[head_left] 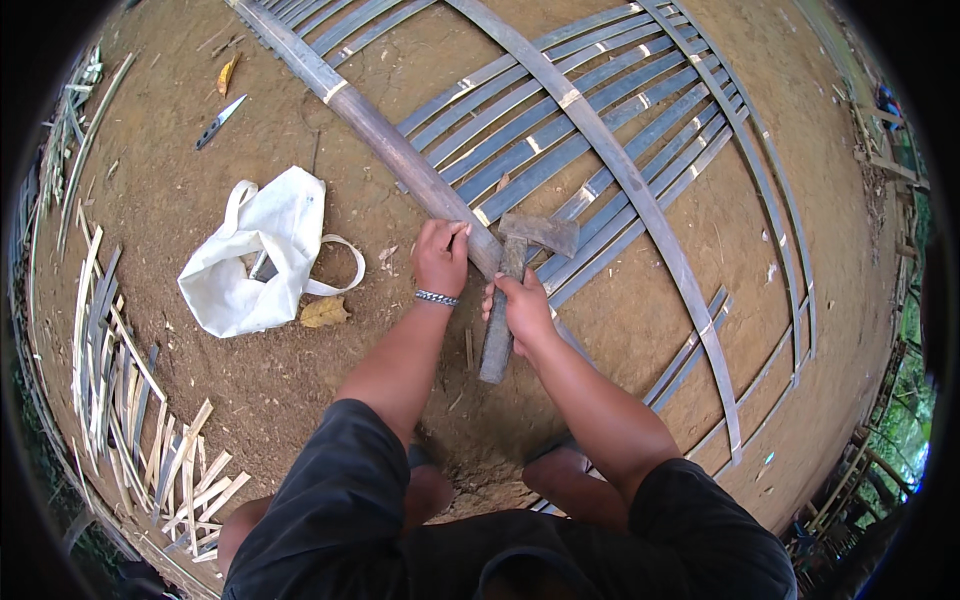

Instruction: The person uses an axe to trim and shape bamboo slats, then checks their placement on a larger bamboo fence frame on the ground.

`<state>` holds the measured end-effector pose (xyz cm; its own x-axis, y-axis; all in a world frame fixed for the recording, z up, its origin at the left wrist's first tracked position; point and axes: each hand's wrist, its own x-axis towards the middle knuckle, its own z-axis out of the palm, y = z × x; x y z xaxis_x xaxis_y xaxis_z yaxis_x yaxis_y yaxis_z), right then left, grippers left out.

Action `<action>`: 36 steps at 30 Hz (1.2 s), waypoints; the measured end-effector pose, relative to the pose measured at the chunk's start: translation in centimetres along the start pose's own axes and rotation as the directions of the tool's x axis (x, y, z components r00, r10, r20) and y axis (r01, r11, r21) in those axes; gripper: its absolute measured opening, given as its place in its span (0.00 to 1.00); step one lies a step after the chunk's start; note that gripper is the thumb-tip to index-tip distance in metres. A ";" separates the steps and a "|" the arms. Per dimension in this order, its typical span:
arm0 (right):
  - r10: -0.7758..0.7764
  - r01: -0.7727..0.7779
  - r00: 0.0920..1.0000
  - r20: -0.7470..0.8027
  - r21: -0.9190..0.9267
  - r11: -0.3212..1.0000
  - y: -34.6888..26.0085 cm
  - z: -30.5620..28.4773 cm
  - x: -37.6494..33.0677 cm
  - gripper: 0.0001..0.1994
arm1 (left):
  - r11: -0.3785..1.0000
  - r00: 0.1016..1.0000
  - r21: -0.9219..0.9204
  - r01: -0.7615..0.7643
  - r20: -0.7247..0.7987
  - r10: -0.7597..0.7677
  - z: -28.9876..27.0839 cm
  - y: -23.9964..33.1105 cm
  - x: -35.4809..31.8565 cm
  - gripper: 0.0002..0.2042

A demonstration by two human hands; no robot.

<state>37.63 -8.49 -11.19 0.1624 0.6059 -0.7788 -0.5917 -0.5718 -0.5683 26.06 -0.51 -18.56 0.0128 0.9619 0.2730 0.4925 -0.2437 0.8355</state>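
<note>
My right hand [526, 312] is wrapped round the wooden handle of a hatchet [496, 348], whose metal head points up and to the right over the slats. Just left of it, my left hand [440, 258] is closed with its fingertips pinched together at the near end of a thick dark bamboo pole [395, 150]. Whatever those fingertips hold, if anything, is too small to make out. Under and beyond the hatchet, a lattice of dark split bamboo slats [530, 148] lies on the ground, crossed by a long curved bamboo strip [625, 165].
A white cloth bag [245, 265] with a handle lies to the left, something dark inside it. Beyond it rests a knife [220, 122] near a yellow leaf [228, 74]. Split bamboo offcuts [185, 470] are heaped at the lower left. Dry leaves dot the bare earth.
</note>
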 end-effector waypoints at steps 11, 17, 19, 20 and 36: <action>0.050 -0.048 0.998 0.024 -0.063 0.997 -0.5 -1.3 0.3 0.09 | 1.000 1.000 -0.002 0.018 0.017 -0.018 -0.1 0.5 0.2 0.03; 0.053 -0.050 0.998 0.039 -0.077 0.996 -0.5 -1.6 0.4 0.08 | 0.999 0.998 0.036 0.029 0.046 -0.031 -0.2 0.3 0.2 0.02; 0.053 -0.049 0.998 0.044 -0.089 0.995 -0.4 -1.8 0.4 0.08 | 0.999 0.998 0.043 0.023 0.052 -0.025 -0.2 0.3 0.2 0.02; 0.053 -0.050 0.998 0.042 -0.090 0.995 -0.5 -1.9 0.4 0.09 | 0.999 0.999 0.043 0.020 0.045 -0.022 -0.1 0.3 0.2 0.02; 0.042 -0.037 0.998 0.041 -0.125 0.992 -0.4 -1.9 0.5 0.09 | 0.999 0.999 0.030 0.029 0.021 -0.030 0.3 0.0 0.1 0.02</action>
<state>39.45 -9.00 -11.85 0.1047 0.6032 -0.7907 -0.4942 -0.6584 -0.5677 26.35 -0.37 -18.64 0.0163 0.9712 0.2376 0.5186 -0.2114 0.8285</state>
